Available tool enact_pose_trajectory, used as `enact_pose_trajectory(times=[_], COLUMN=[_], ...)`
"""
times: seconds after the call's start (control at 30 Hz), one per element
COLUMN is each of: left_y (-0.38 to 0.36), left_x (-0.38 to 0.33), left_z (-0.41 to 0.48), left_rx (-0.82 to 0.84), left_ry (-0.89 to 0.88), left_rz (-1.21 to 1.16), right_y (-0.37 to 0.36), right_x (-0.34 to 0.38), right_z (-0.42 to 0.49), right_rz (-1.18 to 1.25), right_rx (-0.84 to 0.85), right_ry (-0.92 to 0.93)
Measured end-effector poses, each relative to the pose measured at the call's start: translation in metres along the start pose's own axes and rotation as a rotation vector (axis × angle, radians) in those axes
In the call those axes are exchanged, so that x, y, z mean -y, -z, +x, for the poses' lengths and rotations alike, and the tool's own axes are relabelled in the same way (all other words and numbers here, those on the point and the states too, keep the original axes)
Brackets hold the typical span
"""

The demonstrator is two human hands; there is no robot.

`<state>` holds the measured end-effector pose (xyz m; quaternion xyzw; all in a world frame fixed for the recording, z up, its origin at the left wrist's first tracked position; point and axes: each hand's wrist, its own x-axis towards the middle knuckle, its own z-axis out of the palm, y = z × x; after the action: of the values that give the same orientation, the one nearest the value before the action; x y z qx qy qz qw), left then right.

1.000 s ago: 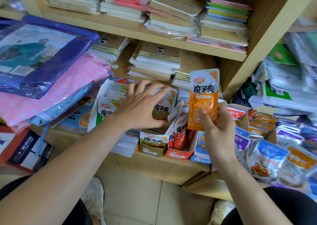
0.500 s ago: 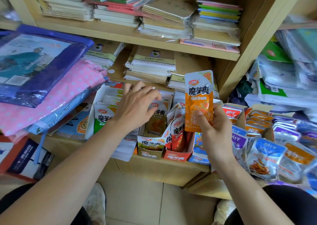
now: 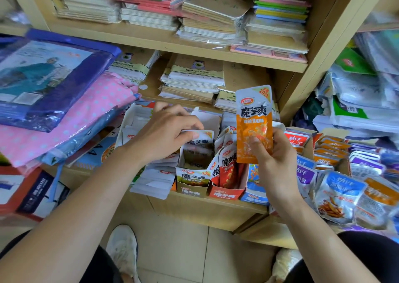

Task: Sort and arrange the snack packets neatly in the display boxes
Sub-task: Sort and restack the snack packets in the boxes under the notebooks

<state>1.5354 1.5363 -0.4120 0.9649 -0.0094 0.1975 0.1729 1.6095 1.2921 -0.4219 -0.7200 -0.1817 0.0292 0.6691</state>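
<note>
**Desk:** Pinched in the right grip [image 3: 278, 166], thumb across the front, is what exactly?

**Photographer:** One orange packet [image 3: 253, 118], held upright by its lower half, above the red box [image 3: 225, 193] and blue box [image 3: 254, 196] at the front edge of the shelf [image 3: 216, 209]. The left grip [image 3: 164, 136] closes finger and thumb on the top edge of a dark brown packet [image 3: 199, 144] standing in the olive box [image 3: 192, 187].

**Desk:** What does the step ask for?

**Photographer:** My reading: the brown one is being squared in its row while the orange one waits for a home. Which compartment takes orange, I cannot tell from here. Done well, it goes in upright, label forward, the same way round as its neighbours. The left fingers should part the row first rather than force it.

**Desk:** And what crowds the job?

**Photographer:** Red packets [image 3: 226, 164] lean crooked out of the red box and could tip over if nudged. Silver-backed packets [image 3: 155, 179] lie in a loose stack just beside the olive box, overhanging the shelf edge. On the right, loose packets [image 3: 339, 196] in blue, purple and orange spill across a lower ledge. A pink dotted package [image 3: 86, 114] sits piled at the left, and notebooks [image 3: 194, 77] fill the space behind the boxes.
</note>
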Motion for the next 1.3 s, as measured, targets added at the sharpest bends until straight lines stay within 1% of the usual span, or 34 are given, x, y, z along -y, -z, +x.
enact_pose_trajectory(times=[0.1, 0.2, 0.27, 0.33, 0.37, 0.57, 0.67, 0.77, 0.93, 1.03, 1.1, 1.23, 1.3], left_y=[0.011, 0.015, 0.016, 0.018, 0.018, 0.008, 0.001, 0.000, 0.008, 0.009, 0.004, 0.006, 0.010], left_x=[-0.002, -0.005, -0.008, -0.010, -0.009, -0.010, -0.011, -0.010, -0.005, 0.000, 0.001, -0.004, -0.005], left_z=[-0.012, -0.020, -0.023, -0.024, -0.024, -0.017, -0.010, -0.007, -0.014, -0.021, -0.024, -0.027, -0.028], left_rx=[0.137, 0.142, 0.225, 0.327, 0.332, 0.121, 0.061, 0.072, 0.179, 0.253, 0.220, 0.080, 0.071], left_ry=[0.003, 0.068, 0.068, 0.062, 0.049, -0.053, -0.059, -0.062, -0.060, -0.054, -0.051, -0.066, -0.097], left_rz=[-0.156, -0.149, -0.187, -0.169, -0.147, -0.103, -0.093, -0.094, -0.292, -0.286, -0.206, -0.061, -0.021], right_y=[-0.002, -0.003, -0.003, -0.003, -0.003, -0.004, -0.005, -0.007, -0.010, -0.012, -0.014, -0.018, -0.019], right_x=[0.000, 0.000, -0.001, -0.001, -0.001, -0.003, -0.003, -0.003, -0.003, -0.003, -0.003, -0.004, -0.005], right_z=[-0.001, -0.002, -0.002, -0.002, -0.002, -0.003, -0.001, 0.001, 0.001, 0.001, 0.002, 0.004, 0.005], right_rz=[-0.023, -0.054, -0.061, -0.063, -0.066, -0.063, -0.044, -0.032, -0.004, -0.024, -0.034, -0.006, -0.008], right_rx=[0.003, 0.001, 0.004, 0.001, 0.001, 0.029, 0.030, 0.034, 0.042, 0.045, 0.047, 0.054, 0.052], right_ry=[0.007, 0.006, -0.002, -0.007, -0.008, -0.013, -0.015, -0.010, -0.024, -0.005, 0.002, -0.004, -0.007])
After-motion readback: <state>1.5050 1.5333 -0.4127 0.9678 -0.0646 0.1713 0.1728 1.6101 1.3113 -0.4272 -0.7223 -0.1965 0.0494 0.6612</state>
